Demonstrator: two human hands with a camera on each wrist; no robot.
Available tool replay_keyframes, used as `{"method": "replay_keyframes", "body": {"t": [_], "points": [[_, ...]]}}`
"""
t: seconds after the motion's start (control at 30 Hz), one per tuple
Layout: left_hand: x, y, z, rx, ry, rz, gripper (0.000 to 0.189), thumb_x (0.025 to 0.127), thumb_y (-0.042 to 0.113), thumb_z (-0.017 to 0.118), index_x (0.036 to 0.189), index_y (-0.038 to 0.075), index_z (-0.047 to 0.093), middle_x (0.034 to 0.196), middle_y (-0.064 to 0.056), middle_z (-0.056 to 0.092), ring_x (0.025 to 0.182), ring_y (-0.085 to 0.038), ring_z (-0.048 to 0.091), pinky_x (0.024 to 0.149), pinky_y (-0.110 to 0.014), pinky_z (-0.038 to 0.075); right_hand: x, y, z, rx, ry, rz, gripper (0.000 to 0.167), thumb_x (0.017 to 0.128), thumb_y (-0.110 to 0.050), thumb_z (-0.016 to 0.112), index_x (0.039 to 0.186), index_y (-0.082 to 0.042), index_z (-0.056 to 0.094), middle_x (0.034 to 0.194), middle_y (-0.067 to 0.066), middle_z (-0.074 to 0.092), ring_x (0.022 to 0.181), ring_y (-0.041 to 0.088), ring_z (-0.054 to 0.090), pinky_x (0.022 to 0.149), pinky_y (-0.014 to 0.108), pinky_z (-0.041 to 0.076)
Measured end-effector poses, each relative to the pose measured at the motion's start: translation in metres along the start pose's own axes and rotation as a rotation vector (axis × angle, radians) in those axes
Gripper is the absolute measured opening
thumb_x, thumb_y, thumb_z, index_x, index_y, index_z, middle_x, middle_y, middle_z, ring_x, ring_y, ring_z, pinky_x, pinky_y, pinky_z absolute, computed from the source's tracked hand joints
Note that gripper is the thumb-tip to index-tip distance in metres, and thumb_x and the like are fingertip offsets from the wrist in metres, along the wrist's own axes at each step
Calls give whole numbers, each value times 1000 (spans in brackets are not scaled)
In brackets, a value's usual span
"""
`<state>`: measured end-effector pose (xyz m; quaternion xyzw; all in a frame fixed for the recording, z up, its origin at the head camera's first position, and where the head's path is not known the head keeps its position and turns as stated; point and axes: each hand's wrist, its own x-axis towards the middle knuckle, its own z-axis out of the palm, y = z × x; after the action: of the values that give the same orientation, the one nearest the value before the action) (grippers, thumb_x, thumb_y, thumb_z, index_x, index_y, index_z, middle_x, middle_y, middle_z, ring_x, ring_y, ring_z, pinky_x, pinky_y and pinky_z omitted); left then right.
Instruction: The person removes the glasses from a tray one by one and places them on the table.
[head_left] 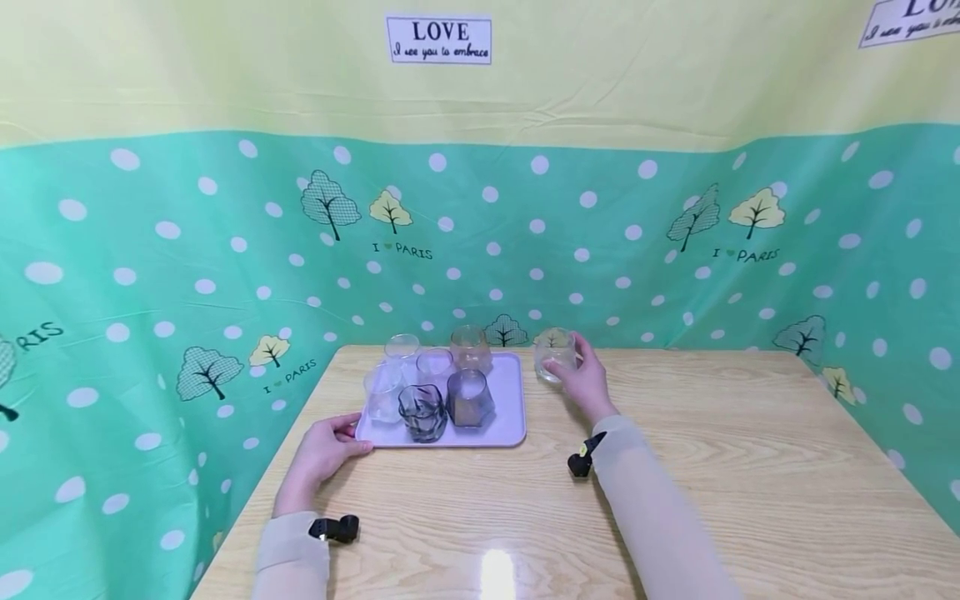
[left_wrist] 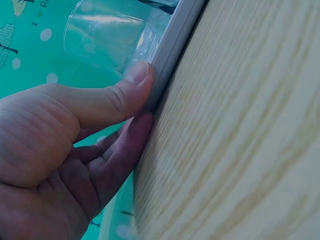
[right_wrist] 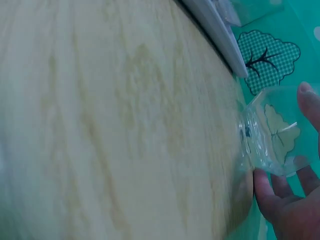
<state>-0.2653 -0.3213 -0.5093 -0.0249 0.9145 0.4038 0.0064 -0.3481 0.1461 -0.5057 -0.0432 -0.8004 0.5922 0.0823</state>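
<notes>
Before a dotted green curtain, your right grip is curled round a clear glass near the wooden surface's far edge, just right of the lilac tray of six glasses, whose near-left corner your left grip pinches.

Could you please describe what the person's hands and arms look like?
The left hand and right hand are gloveless. The left sleeve and right sleeve are plain, pale beige. Small black devices sit at the cuffs: the left wrist camera and right wrist camera.
</notes>
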Motion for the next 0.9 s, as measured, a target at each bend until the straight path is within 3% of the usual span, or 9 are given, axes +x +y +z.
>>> {"method": "replay_keyframes", "body": {"t": [0.27,0.9], "points": [[-1,1,-2,-3,-3,3,70,85,15,92,144,-8,61,105,-11,70,89,-20,65,81,-34,52,1,4,-1,-1,-6,48,97,96,-30,83,172,-28,23,174,12,27,155,44,32,124,59,27],[-2,2,-2,-5,1,-8,71,85,16,92,144,-8,61,107,-12,71,89,-20,67,82,-35,52,-2,4,3,10,-6,46,97,97,-31,81,173,-28,20,176,11,21,153,47,34,123,58,29]]}}
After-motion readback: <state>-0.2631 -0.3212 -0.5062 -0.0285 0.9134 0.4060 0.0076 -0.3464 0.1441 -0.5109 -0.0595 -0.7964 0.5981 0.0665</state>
